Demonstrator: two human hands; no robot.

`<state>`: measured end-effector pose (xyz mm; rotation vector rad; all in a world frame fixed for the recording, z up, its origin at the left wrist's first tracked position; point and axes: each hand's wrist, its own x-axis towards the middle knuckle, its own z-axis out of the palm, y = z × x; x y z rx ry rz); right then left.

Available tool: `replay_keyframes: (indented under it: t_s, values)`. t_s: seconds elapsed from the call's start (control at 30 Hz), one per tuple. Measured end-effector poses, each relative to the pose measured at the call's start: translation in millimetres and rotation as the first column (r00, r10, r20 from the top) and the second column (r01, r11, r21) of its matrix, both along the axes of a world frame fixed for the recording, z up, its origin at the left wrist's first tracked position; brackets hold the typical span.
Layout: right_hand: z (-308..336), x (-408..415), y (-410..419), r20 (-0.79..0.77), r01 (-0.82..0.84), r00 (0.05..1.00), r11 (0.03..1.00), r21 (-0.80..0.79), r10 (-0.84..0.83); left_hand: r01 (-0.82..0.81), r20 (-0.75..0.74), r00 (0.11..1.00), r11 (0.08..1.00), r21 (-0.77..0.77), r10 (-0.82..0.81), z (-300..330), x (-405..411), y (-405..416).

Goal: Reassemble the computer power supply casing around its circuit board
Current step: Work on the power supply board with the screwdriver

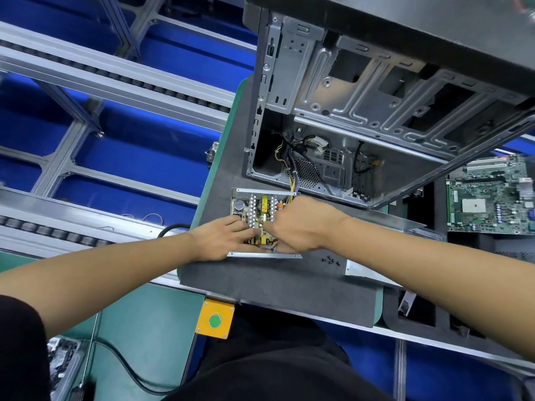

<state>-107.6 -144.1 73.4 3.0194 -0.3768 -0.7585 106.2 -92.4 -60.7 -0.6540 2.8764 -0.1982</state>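
Open computer tower on grey mat; loose cables inside. In front, open power supply casing holding circuit board. Left hand flat, fingers on board. Right hand curled over board; grip unclear. Screws beside.

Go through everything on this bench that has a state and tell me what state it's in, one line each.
Power supply casing: open, lid off, circuit board exposed.
Circuit board: sitting inside the casing.
Left hand: resting on the board, fingers fairly straight.
Right hand: curled over the board; what it grips is hidden.
Computer case: side panel off, interior open.
Screws: loose on the mat.
Motherboard: out of the case.
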Motion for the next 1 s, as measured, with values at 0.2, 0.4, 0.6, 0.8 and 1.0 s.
replay_keyframes:
  t_s: [0.2,0.4,0.6,0.8,1.0]
  values:
    - [2.7,-0.7,1.4,-0.06,0.008,0.998,0.999,0.047,-0.005,-0.013,0.044,0.999,1.0,0.027,0.011,0.9,0.8,1.8]
    - [5.9,1.7,0.6,-0.015,-0.151,0.989,0.985,-0.08,0.15,-0.022,0.071,0.997,0.999,0.048,0.019,0.4,0.4,0.2]
    - [9.0,1.5,0.4,-0.001,-0.068,0.998,0.997,-0.02,0.068,0.01,0.026,1.0,0.999,0.033,-0.011,-3.5,1.5,0.5]
    - [7.5,0.4,-2.8,0.042,-0.119,0.992,0.993,0.003,0.119,-0.014,0.035,0.999,0.999,0.048,0.013,-4.9,1.2,-0.6]
    - [5.0,-0.3,5.2,0.012,-0.118,0.993,0.993,-0.016,0.118,0.0,-0.006,1.0,0.999,0.049,0.0,-5.1,1.1,-0.5]
